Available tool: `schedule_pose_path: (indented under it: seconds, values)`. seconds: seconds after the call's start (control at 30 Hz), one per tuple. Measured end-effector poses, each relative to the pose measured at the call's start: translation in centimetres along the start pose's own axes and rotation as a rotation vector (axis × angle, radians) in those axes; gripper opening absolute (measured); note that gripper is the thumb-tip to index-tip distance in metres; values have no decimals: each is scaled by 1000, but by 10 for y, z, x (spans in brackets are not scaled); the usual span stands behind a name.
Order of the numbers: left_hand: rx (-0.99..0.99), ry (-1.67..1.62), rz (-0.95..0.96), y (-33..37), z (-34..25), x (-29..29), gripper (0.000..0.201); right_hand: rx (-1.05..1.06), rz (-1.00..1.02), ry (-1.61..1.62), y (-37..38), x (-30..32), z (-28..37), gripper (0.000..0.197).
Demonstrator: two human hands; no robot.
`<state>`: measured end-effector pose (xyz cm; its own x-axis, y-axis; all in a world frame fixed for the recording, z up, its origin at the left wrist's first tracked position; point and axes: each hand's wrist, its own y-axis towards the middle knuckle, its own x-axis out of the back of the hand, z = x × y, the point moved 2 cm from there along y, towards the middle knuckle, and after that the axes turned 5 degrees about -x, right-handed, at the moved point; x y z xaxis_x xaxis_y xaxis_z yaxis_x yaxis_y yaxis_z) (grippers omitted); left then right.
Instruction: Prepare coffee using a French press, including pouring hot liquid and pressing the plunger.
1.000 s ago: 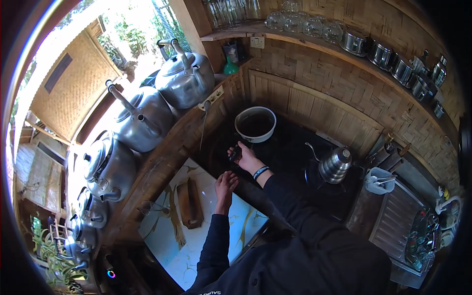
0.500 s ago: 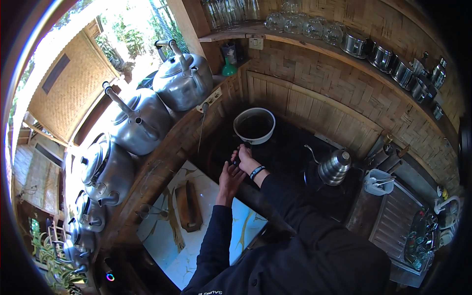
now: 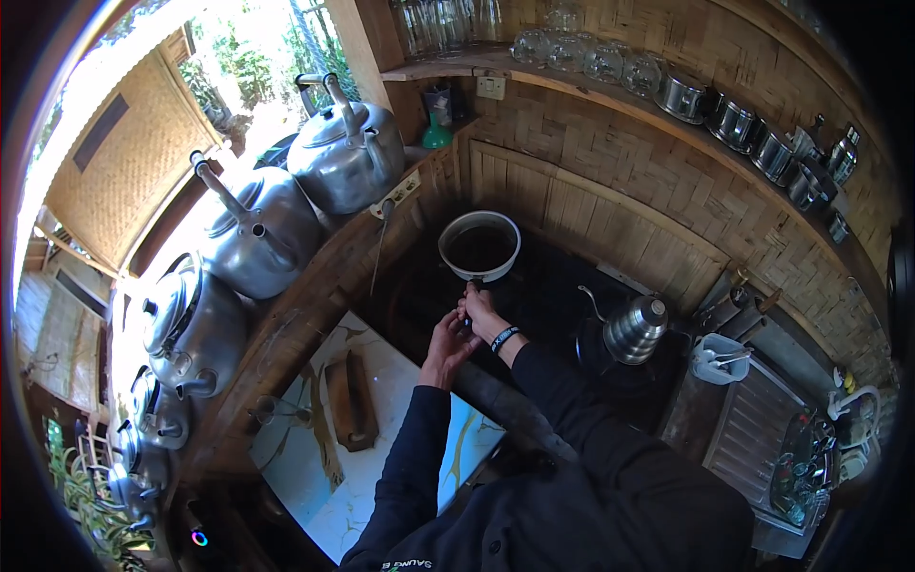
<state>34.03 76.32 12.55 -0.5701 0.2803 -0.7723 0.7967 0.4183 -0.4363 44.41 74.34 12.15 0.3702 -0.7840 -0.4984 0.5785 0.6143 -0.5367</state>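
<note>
A white-rimmed saucepan (image 3: 516, 250) with dark contents stands on the black stove, its handle pointing toward me. My right hand (image 3: 478, 305), with a dark band at the wrist, is closed on the handle close to the pan. Just below it, my left hand (image 3: 448, 343) curls its fingers round the handle's near end, touching or nearly touching the right. Most of the handle is hidden by my hands. To the right, a silver gooseneck kettle (image 3: 636, 329) sits on another part of the stove.
Several large metal kettles (image 3: 262, 243) line the ledge at left. A marbled tabletop (image 3: 381, 477) bears a brown wooden tray (image 3: 351, 400). Glasses and metal cups stand on a wall shelf (image 3: 610, 88). At right are a utensil tub (image 3: 721, 360) and a metal sink (image 3: 753, 419).
My left hand has turned from a more open palm to curled fingers, closing in beside the right. The whole view has shifted slightly; the saucepan stays on the stove.
</note>
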Motion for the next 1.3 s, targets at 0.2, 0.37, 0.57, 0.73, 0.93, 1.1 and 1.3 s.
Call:
schedule_pose_path:
  seconds: [0.2,0.37,0.57,0.73,0.93,1.1,1.3]
  values:
    - [-41,50,6,-10,10,-2,16,-42,47,-29,-9,10,1,26]
    - [-55,41,27,-29,21,-15,15,-77,102,-46,-15,24,1,24]
    - [-102,53,-16,-62,39,-19,14,-130,133,-125,-50,36,-5,27]
    - [-92,-11,57,-86,61,-13,13,-169,203,-201,-85,48,-8,27]
    - [-112,-60,27,-122,97,0,15,-204,307,-313,-127,74,-21,25]
    - [-201,-35,10,-172,124,2,17,-252,397,-413,-167,88,-39,25]
    - [-242,-63,-109,-230,145,0,15,-341,534,-459,-210,95,-58,24]
